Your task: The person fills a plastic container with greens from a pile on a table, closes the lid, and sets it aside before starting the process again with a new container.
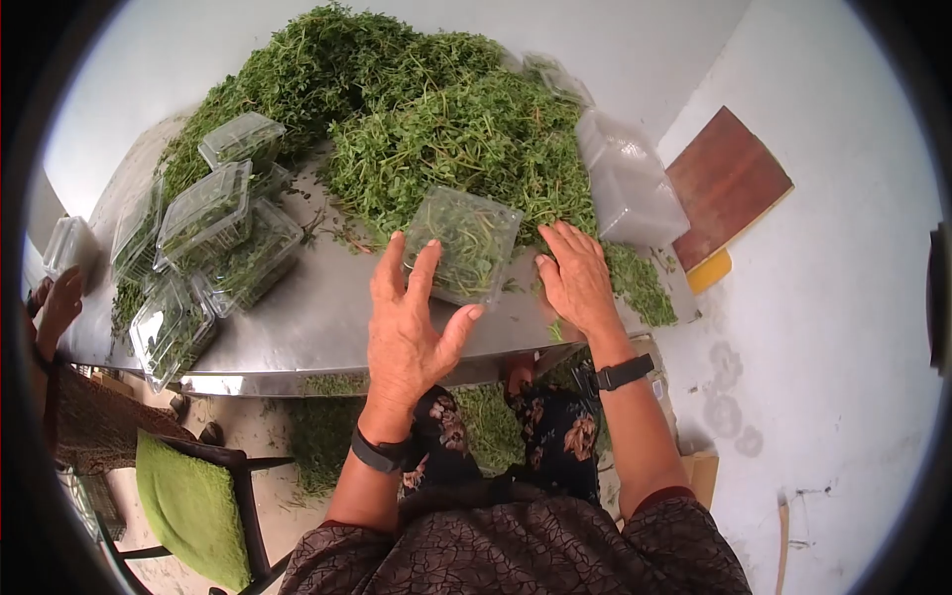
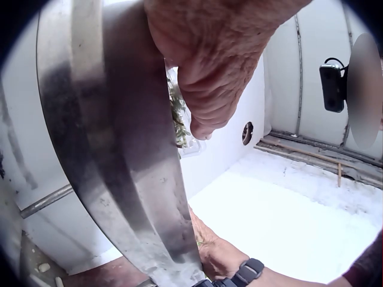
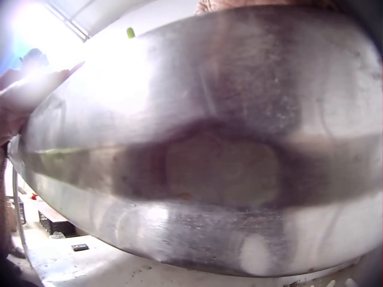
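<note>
At center frame, my left grip, fingers apart, meets a clear plastic box of greens; right grip, relaxed, nearby. I should press evenly.

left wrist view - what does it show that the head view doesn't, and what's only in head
Only the left wrist view shows the round hole in the wall and a small black device at upper right.

Only the head view shows the green seat cushion and the cluster of filled clear boxes at the table's left.

Both show the left hand, right hand, metal table and some greens.
</note>
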Motion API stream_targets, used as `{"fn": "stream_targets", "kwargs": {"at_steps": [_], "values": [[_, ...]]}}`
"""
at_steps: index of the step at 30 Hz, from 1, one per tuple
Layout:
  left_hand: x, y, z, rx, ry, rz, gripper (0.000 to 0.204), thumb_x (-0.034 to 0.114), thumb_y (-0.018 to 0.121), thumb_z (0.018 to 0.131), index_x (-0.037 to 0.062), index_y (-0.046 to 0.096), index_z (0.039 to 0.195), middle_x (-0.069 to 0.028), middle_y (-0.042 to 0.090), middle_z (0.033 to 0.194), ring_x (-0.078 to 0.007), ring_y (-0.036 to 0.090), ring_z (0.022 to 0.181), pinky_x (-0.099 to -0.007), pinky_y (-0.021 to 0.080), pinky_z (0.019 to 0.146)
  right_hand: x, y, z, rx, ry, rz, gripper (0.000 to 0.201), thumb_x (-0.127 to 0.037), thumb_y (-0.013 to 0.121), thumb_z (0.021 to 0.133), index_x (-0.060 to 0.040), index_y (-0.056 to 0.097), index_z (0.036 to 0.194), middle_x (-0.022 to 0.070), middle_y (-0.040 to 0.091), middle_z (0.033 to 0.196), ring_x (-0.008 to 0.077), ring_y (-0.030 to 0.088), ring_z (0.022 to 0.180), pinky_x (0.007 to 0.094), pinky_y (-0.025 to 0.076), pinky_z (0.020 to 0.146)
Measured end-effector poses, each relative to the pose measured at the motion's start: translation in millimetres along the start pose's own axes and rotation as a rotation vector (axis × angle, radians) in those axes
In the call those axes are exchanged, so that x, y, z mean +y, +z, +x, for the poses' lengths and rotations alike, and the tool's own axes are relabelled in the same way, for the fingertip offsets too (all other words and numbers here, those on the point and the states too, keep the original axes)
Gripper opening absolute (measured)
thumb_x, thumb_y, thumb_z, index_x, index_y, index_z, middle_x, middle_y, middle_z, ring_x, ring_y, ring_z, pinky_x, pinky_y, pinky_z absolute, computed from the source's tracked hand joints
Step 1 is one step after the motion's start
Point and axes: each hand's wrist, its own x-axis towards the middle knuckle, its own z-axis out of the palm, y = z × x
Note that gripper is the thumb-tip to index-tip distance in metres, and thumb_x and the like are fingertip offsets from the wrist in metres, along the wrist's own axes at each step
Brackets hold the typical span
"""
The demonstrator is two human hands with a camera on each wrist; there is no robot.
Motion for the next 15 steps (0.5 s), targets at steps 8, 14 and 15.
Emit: {"fn": "stream_targets", "kwargs": {"at_steps": [8, 14, 15], "values": [[-3.7, 3.2, -1.4, 0.013, 0.024, 0.046, 0.068, 0.034, 0.073, 0.076, 0.0074, 0.046, 0.132, -0.0266, 0.033, 0.140, -0.0429, 0.038, 0.125, -0.0468, 0.042, 0.097, 1.6, 2.5, 0.8, -0.004, 0.026, 0.002, 0.040, -0.018, 0.057, 0.085, -0.0018, 0.056, 0.121, 0.0203, 0.054, 0.127, 0.0330, 0.046, 0.122, 0.0431, 0.030, 0.107], [-2.2, 2.8, -1.5, 0.006, 0.013, 0.061, 0.064, 0.036, 0.068, 0.080, 0.0074, 0.046, 0.133, -0.0246, 0.034, 0.141, -0.0420, 0.039, 0.126, -0.0471, 0.040, 0.099, -0.8, 0.7, 1.2, 0.007, 0.027, 0.017, 0.040, -0.018, 0.058, 0.084, -0.0015, 0.056, 0.121, 0.0205, 0.054, 0.127, 0.0334, 0.047, 0.121, 0.0426, 0.031, 0.107], [-1.5, 2.8, -1.6, -0.002, 0.003, 0.062, 0.063, 0.037, 0.066, 0.082, 0.0074, 0.046, 0.134, -0.0234, 0.034, 0.141, -0.0410, 0.038, 0.127, -0.0471, 0.039, 0.100, -0.4, 0.1, 1.0, 0.009, 0.024, 0.021, 0.040, -0.017, 0.058, 0.084, -0.0012, 0.057, 0.121, 0.0205, 0.055, 0.126, 0.0336, 0.047, 0.121, 0.0425, 0.031, 0.106]]}}
